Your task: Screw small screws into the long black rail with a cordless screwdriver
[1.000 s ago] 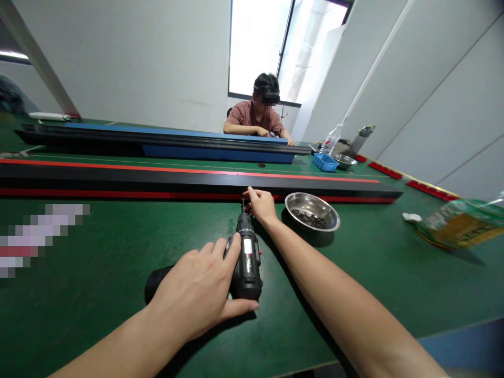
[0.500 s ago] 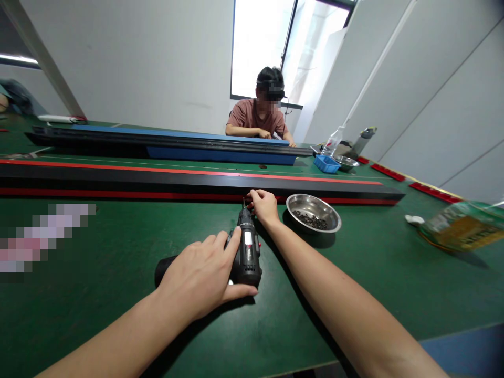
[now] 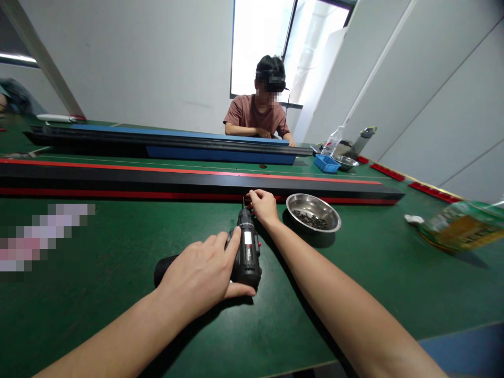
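Desk (image 3: 59, 304), green and wide, carries a long black bar with red stripes (image 3: 118, 178), lying from side to side in front of some blue and black bars (image 3: 220, 152). Near it, a black drill (image 3: 247, 252) points at the bar's near side, clamped in the left hand (image 3: 197, 268), its handle turned left. Just to the right sits a metal bowl (image 3: 315, 205). Smaller, the right hand (image 3: 264, 206) bends its fingers beside the drill bit (image 3: 243, 203); whether they grip anything, I cannot tell. Small dark pieces (image 3: 311, 220) lie in the bowl.
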Demonstrator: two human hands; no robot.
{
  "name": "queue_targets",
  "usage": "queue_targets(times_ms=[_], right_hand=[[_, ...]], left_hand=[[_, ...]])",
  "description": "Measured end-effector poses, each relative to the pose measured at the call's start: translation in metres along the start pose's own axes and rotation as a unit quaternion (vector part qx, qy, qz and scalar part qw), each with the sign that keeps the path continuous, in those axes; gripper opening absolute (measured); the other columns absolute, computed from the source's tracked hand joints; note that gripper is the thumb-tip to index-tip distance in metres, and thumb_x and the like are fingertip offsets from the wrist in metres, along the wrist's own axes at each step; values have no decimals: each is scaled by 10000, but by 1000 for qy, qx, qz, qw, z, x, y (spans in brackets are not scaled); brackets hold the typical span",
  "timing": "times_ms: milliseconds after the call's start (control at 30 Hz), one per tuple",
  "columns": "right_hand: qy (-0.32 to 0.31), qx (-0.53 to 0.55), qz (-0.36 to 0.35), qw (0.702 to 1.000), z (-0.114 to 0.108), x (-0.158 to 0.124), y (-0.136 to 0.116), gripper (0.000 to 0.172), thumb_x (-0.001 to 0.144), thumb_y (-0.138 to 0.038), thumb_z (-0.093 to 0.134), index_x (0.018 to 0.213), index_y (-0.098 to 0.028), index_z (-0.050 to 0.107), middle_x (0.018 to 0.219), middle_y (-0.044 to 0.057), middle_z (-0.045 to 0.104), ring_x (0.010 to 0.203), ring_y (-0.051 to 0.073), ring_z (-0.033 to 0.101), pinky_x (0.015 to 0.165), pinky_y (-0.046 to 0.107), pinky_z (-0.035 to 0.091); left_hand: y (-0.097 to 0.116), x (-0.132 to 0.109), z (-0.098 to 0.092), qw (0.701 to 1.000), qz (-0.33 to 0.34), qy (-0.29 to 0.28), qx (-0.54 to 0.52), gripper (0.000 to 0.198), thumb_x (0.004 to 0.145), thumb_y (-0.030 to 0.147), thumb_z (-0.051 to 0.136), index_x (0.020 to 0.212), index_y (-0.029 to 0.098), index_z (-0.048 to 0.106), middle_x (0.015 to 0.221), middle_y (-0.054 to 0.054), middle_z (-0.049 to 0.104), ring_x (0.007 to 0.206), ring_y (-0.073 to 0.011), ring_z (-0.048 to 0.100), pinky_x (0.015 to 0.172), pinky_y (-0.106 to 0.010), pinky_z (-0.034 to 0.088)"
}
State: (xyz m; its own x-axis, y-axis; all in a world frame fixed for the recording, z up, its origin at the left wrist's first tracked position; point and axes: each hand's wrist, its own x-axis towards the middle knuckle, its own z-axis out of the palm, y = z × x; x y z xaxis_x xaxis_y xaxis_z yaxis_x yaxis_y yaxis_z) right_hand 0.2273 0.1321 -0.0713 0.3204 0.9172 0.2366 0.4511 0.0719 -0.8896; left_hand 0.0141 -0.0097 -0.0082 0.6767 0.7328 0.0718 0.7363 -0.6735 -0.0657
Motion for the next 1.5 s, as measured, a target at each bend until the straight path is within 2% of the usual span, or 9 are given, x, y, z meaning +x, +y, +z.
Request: queue_targets(times_ms=[433,567,700,767,867,1033,1200,1333,1500], right_hand=[[5,-27,-5,1000,1,-3,0,265,910,-355,569,877,-193,777,841,51,779,767,186,722,669,246,515],[12,-59,-37,998,-7,-6,-16,241,900,-336,583,836,-195,767,822,37,762,735,172,683,687,246,488],[-76,-170,-42,982,-47,2,-55,402,927,-414,601,604,-175,633,575,20,602,570,154,545,623,271,427],[-118,-216,-4,969,-77,9,-74,400,940,-431,606,645,-163,637,568,22,578,525,146,501,599,281,411],[-129,-336,67,930,-120,21,-85,328,937,-397,610,757,-138,700,661,69,657,556,173,558,608,293,424],[-191,-484,115,846,-157,27,-64,229,894,-253,596,829,-100,754,771,146,731,681,218,667,622,278,444],[-225,-437,126,862,-167,20,-44,246,929,-252,568,913,-118,775,839,131,766,685,209,698,632,275,477],[-270,-430,139,850,-168,12,-39,157,884,-238,661,883,-135,779,806,108,757,665,197,695,634,270,484],[-302,-443,79,840,-163,6,-33,100,798,-203,743,882,-177,791,787,65,754,654,178,672,597,250,447]], left_hand=[[0,0,2,1000,4,6,9,1080,807,831,583,1582,107,377,1178,-176,686,1021,-343,698,819,-431,592],[0,-1,1,1000,1,14,2,1066,820,836,562,1592,129,359,1208,-177,676,1022,-345,695,810,-438,589],[1,-4,-1,1000,2,16,-13,1025,849,810,551,1598,140,346,1213,-167,673,1023,-344,690,821,-458,586],[2,-5,-1,1000,4,14,-21,1024,845,806,559,1598,143,347,1204,-156,675,1003,-340,691,814,-465,587],[3,-7,-1,1000,4,16,-25,1029,841,808,562,1595,138,356,1214,-159,674,1013,-339,683,826,-472,586],[3,-8,1,1000,7,18,-24,1019,851,801,555,1590,125,368,1202,-160,679,1024,-339,674,834,-474,584],[2,-7,1,999,6,20,-26,1036,847,801,565,1599,121,351,1238,-170,675,1038,-342,671,844,-480,585],[2,-7,1,999,4,21,-30,1029,844,794,578,1597,129,358,1234,-164,674,1040,-343,674,843,-486,588],[3,-7,-1,999,3,14,-30,1022,844,797,574,1595,136,365,1236,-167,673,1033,-343,681,836,-479,589]])
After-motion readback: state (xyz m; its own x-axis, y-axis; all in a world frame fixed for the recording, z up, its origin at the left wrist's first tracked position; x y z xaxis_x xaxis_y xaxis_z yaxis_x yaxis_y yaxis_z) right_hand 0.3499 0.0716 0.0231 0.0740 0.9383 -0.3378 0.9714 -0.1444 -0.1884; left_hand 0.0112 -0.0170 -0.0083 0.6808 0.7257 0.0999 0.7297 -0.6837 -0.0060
